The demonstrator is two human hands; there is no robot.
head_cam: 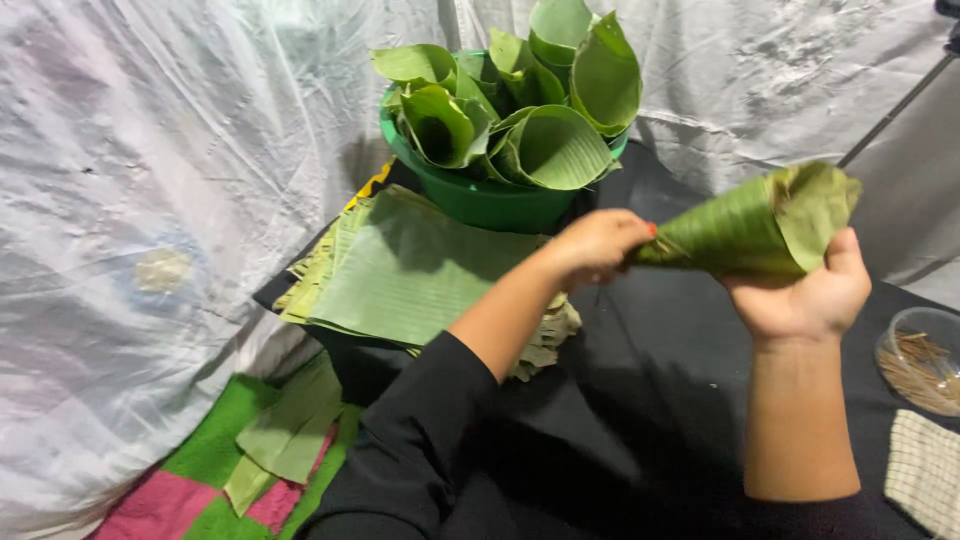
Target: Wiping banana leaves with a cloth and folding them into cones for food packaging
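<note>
At far left, a white plastic sheet [150,200] hangs as a backdrop, creased and folded down toward the floor. Below it lies a green-and-pink mat [200,480] carrying a few loose leaf scraps [290,430]. Right of the sheet, a stack of flat leaves [400,275] rests on the black surface [640,400], its edge overhanging the near corner. Behind the stack stands a green tub [480,195], filled with finished leaf cones [520,100] set mouth-up and leaning against one another.

Centre frame: the left hand [595,245], reaching across from a black sleeve [420,450], is closed in a pinch on the pointed tip of a leaf cone [740,230]. The cone is held in the air above the surface, tilted, tip toward the left and open mouth toward the upper right. The right hand [805,295] is wrapped around the wide end of the cone from below, thumb up along its far-right side. Both hands are thus clamped on the same cone, one at each end and apart from each other.

At far right, a clear bowl [920,360] sits on the surface holding what appear to be thin brown sticks, though the edge of the frame cuts them off. Just below it lies a checked cloth [925,470].
</note>
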